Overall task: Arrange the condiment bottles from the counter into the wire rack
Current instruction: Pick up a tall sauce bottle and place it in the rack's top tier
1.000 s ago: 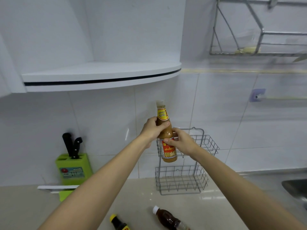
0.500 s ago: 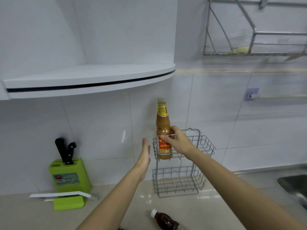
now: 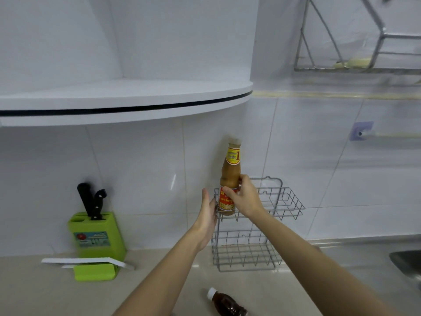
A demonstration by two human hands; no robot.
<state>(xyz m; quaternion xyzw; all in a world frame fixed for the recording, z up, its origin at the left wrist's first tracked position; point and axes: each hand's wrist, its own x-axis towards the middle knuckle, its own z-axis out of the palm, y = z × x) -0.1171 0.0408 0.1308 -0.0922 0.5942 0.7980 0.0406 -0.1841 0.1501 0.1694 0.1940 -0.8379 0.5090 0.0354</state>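
A tall bottle of tan sauce with a red and yellow label stands upright at the left end of the upper basket of the two-tier wire rack. My right hand grips it around the label. Just left of the rack, my left hand is flat with fingers extended, its edge against the rack's left side, holding nothing. A dark brown bottle with a white cap lies on its side on the counter at the bottom edge. The rack's lower basket holds nothing.
A green knife block with black-handled knives stands at the left against the tiled wall, a white strip lying in front of it. A curved white shelf overhangs above. A metal dish rack hangs upper right. A sink corner shows at right.
My left hand let go of the bottle's neck, dropped and now rests by the rack's left side. The bottle has settled lower into the upper basket under my right hand.
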